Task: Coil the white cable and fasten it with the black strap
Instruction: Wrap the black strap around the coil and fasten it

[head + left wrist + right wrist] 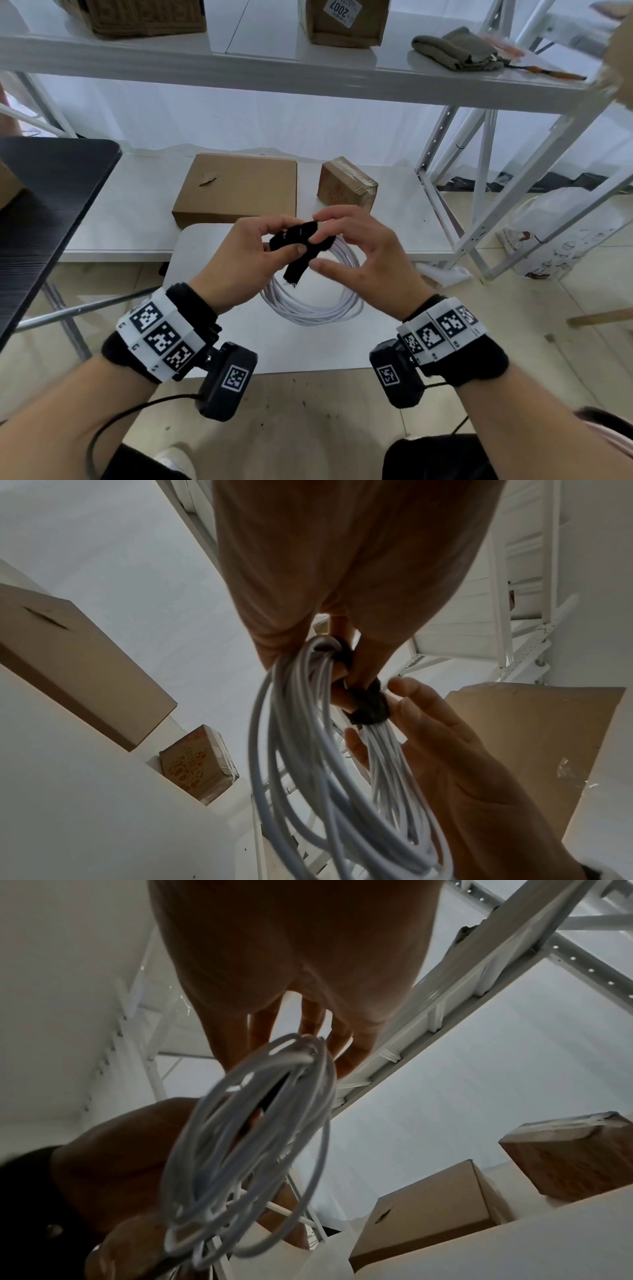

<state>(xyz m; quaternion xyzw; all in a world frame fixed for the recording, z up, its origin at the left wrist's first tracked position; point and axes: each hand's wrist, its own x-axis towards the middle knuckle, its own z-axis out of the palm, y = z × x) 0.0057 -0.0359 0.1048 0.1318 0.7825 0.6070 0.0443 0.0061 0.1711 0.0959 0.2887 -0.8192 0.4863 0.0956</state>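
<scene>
The white cable hangs as a round coil over a small white table. A black strap is wrapped around the top of the coil, and its loose tail hangs down. My left hand grips the strapped bundle, with the thumb pressing on the strap. My right hand touches the strap with nearly straight fingers, its thumb apart below. In the left wrist view the strap bands the cable between the left fingers and the open right hand. In the right wrist view the coil dangles below the right fingers.
A flat cardboard box and a small taped box lie on the low white shelf behind the table. A black tabletop stands at the left. White rack posts and a plastic bag are at the right.
</scene>
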